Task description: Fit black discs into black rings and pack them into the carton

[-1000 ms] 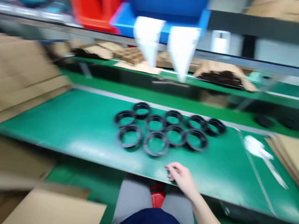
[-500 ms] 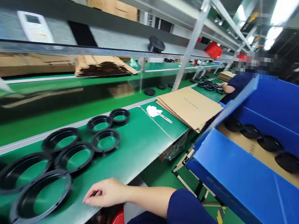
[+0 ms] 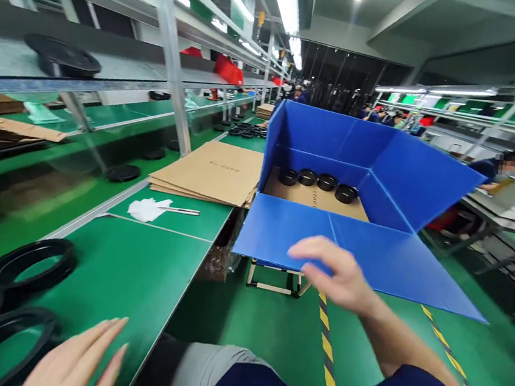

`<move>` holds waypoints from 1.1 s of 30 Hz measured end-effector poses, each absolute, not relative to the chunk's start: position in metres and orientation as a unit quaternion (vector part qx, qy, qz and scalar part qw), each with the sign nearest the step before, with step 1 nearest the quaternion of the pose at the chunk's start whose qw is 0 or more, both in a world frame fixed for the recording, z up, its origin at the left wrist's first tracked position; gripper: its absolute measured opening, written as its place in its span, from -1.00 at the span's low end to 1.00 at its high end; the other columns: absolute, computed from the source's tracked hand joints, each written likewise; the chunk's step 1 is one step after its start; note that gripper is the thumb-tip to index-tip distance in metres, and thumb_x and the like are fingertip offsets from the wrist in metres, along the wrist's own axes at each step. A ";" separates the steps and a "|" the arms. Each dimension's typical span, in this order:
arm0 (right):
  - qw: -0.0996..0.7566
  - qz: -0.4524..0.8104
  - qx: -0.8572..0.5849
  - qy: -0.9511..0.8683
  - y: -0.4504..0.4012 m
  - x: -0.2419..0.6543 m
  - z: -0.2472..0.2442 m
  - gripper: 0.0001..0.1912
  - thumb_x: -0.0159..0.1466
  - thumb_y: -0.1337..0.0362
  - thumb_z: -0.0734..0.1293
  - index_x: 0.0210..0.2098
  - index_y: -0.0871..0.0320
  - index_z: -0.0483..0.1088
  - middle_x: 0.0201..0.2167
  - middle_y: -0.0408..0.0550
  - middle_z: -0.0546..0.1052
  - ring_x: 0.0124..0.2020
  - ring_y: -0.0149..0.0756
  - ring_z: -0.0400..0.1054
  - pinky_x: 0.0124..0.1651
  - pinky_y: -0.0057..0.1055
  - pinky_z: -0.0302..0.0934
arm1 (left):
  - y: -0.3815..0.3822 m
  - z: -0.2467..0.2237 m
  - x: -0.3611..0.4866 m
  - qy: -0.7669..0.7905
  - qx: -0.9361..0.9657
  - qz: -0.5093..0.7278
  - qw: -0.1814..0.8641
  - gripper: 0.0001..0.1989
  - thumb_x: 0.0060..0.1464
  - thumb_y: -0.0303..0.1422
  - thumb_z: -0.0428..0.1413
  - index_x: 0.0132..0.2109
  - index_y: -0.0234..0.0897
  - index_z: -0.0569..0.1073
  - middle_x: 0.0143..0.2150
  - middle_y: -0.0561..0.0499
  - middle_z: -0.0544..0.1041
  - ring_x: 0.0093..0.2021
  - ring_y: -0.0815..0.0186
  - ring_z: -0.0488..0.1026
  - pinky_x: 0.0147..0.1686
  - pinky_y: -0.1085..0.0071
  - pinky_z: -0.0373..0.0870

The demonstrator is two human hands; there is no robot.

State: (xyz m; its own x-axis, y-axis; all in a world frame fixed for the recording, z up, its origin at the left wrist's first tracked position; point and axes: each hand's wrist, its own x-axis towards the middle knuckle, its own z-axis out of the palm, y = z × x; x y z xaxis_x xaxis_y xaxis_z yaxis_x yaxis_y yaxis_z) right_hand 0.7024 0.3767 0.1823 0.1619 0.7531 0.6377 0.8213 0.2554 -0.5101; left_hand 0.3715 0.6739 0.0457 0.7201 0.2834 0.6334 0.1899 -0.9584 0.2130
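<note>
Left hand (image 3: 78, 358): open, fingers spread flat, holding nothing, just beside the black rings (image 3: 29, 260) lying flat on the green counter (image 3: 122, 277).
Right hand (image 3: 339, 273): open, fingers loosely curved, empty, over the front flap (image 3: 407, 266) of the blue corrugated plastic box (image 3: 323, 141); contact cannot be told.
Flap: folded outward, apparently to leave the box interior accessible.
Box contents: four black round parts (image 3: 307, 177) in a row on a cardboard sheet (image 3: 312, 202), apparently a liner.
Counter stock: flat cardboard sheets (image 3: 208, 172), stacked squarely beyond the rings.
</note>
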 end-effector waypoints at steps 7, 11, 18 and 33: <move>0.018 0.008 -0.890 -0.455 0.349 0.862 0.186 0.34 -0.06 -0.17 0.63 0.47 0.22 -0.03 0.40 0.33 0.10 0.40 0.31 -0.05 0.38 0.17 -0.06 | 0.659 0.059 0.476 -0.029 0.926 0.375 -0.013 -0.72 0.39 -0.23 -0.08 0.03 -0.26 0.44 -0.09 -0.12 0.62 -0.17 0.14 0.62 -0.19 0.24 0.57; -0.074 -0.014 -0.928 -0.365 0.371 0.881 0.130 0.23 -0.15 -0.08 0.69 0.35 0.23 0.17 0.13 0.26 0.40 0.13 0.20 0.29 0.13 -0.01 0.22 | 0.661 0.071 0.491 -0.032 0.922 0.385 -0.017 -0.70 0.41 -0.24 -0.09 0.04 -0.30 0.44 -0.08 -0.14 0.60 -0.16 0.14 0.60 -0.15 0.23 0.54; -0.068 -0.142 -0.912 -0.380 0.372 0.869 0.095 0.17 -0.11 -0.14 0.67 0.27 0.33 0.19 0.03 0.27 0.41 0.03 0.15 0.28 0.08 -0.10 0.14 | 0.646 0.088 0.604 -0.109 0.926 0.362 -0.008 -0.65 0.33 -0.43 0.05 0.21 -0.41 0.37 0.15 -0.28 0.49 0.17 -0.02 0.43 0.11 0.09 0.44; 0.078 0.114 -0.975 -0.174 0.415 1.088 0.166 -0.48 0.46 -0.06 0.22 0.18 0.19 0.42 0.10 0.19 0.48 0.07 0.00 0.41 0.10 -0.25 0.25 | 0.631 0.081 0.763 -0.034 0.976 0.215 -0.023 0.01 -0.12 -0.42 0.47 0.41 -0.31 0.18 0.24 -0.23 0.43 0.23 -0.10 0.33 0.38 -0.23 -0.05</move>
